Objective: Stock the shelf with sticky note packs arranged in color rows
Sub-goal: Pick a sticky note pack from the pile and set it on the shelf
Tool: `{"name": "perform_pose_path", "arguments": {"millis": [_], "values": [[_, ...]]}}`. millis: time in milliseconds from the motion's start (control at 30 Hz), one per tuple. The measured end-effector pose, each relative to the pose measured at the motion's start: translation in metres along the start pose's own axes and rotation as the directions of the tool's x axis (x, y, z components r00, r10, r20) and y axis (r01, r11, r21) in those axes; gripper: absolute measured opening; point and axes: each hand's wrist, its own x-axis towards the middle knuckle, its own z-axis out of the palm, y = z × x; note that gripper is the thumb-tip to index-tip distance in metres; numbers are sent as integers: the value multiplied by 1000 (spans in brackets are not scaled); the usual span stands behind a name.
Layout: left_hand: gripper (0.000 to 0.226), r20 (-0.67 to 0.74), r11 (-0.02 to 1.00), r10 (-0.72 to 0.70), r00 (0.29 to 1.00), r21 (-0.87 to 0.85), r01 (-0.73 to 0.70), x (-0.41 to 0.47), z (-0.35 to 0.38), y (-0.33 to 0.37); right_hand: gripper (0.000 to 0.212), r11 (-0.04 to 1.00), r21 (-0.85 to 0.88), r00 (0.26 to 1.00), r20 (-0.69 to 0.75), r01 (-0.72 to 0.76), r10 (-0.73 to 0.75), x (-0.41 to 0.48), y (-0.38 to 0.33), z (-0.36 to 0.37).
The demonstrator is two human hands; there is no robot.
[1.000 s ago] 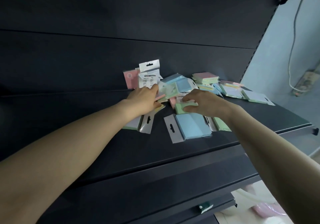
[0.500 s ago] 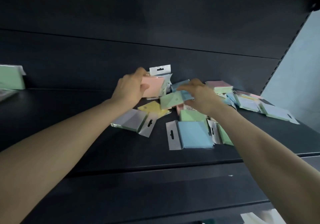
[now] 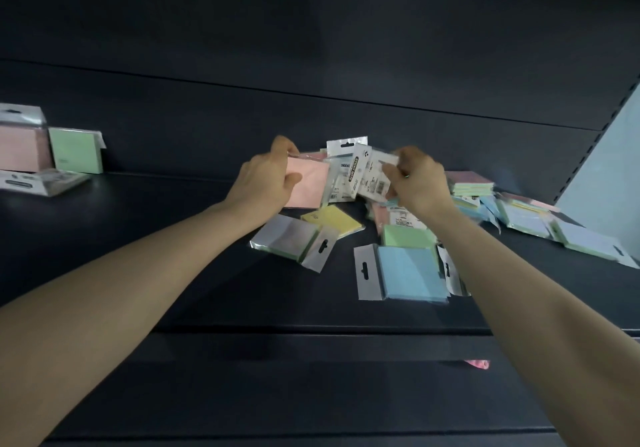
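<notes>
My left hand [image 3: 265, 180] grips a pink sticky note pack [image 3: 311, 183] and holds it up above the dark shelf [image 3: 173, 273]. My right hand [image 3: 417, 178] pinches another pack [image 3: 372, 176] with its white printed back toward me, raised beside the pink one. Below them a loose pile lies on the shelf: a yellow pack [image 3: 332, 220], a pale green-edged pack [image 3: 294, 240], a green pack [image 3: 408, 237] and a blue pack [image 3: 410, 273]. More packs [image 3: 530, 220] spread to the right.
At the far left a pink pack [image 3: 20, 149] and a green pack [image 3: 76, 150] stand upright against the back panel, with a flat pack [image 3: 41, 182] in front. The shelf's front edge [image 3: 311, 332] runs below the pile. A pale wall [image 3: 602, 173] borders the right.
Both hands rose from the pile. The left hand lifted the pink pack; the right swapped a green pack for a white-backed one. The view swung left, revealing upright packs at far left.
</notes>
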Motion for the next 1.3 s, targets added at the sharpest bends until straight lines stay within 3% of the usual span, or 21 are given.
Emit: {"name": "perform_pose_path", "arguments": {"millis": [167,300,433,533,600,667,767,867,967,1033,1067,1200,1300], "values": [[41,7,1000,6,1000,16,-6,-2,-3,1,30,999,8,999,7,-51,51,-5,0,-7],[30,25,999,48,999,-3,-48,-5,-4,4,22,993,-92,992,95,-72,81,-11,2,-8],[20,-47,986,168,985,-12,-168,-11,-6,9,18,995,31,990,103,-99,95,-17,1,-12],[16,7,979,196,981,-60,-195,-19,-12,15,16,969,191,984,112,-157,138,-20,-1,-16],[17,52,975,217,975,-60,-214,-22,-14,18,30,961,225,985,93,-163,145,-24,-1,-19],[24,108,985,166,980,-69,-159,-24,-13,17,42,981,143,991,52,-130,123,-27,2,-22],[35,243,996,62,968,-77,-45,-22,-10,17,21,1000,-13,991,134,-24,26,-30,12,-26],[43,379,990,-24,925,-117,74,-20,-17,22,64,994,-109,942,334,20,17,-33,22,-29],[26,421,963,-115,900,-175,205,-19,-26,23,76,997,-73,906,419,-35,62,-33,23,-33],[18,420,967,-111,901,-162,195,-21,-29,21,79,993,-92,875,474,-68,104,-30,21,-36],[24,414,971,-114,903,-146,189,-23,-29,21,80,991,-107,866,485,-77,120,-29,20,-37],[59,369,964,-117,922,-182,195,-31,-29,24,75,994,-35,890,444,-102,107,-26,13,-35],[51,319,937,-173,932,-237,255,-36,-28,23,69,998,51,949,315,-38,20,-25,7,-32]]}}
